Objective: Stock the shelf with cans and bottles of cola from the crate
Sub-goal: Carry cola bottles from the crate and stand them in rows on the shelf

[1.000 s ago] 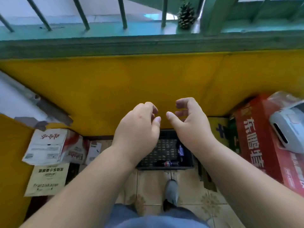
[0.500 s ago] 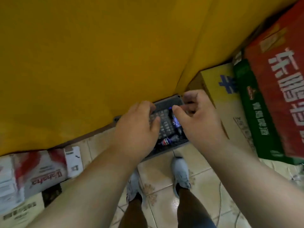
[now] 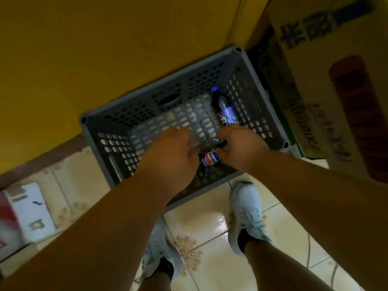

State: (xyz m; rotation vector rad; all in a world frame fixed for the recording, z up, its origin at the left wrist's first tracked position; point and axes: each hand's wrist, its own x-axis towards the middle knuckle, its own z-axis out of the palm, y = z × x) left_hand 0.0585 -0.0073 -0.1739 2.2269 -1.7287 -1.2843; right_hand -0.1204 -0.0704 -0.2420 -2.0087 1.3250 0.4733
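Note:
A grey plastic crate (image 3: pixel 100 131) stands on the floor against a yellow wall. Two cola bottles lie inside. One bottle (image 3: pixel 209 159) lies across the near side, its blue label showing between my hands. The other bottle (image 3: pixel 224 111) lies along the right side, blue cap pointing away. My left hand (image 3: pixel 170 156) curls over the left part of the near bottle; its fingertips are blurred. My right hand (image 3: pixel 241 145) curls thumb and fingers round a dark bottle part just right of that label. No shelf is in view.
Stacked cardboard cartons (image 3: pixel 327 85) press against the crate's right side. A red and white carton (image 3: pixel 23 213) lies on the tiled floor (image 3: pixel 201 232) at the left. My two shoes (image 3: pixel 247 211) stand just in front of the crate.
The view has dropped from the window ledge down to the crate. Both hands have come down from above the crate into it and closed in around the near bottle.

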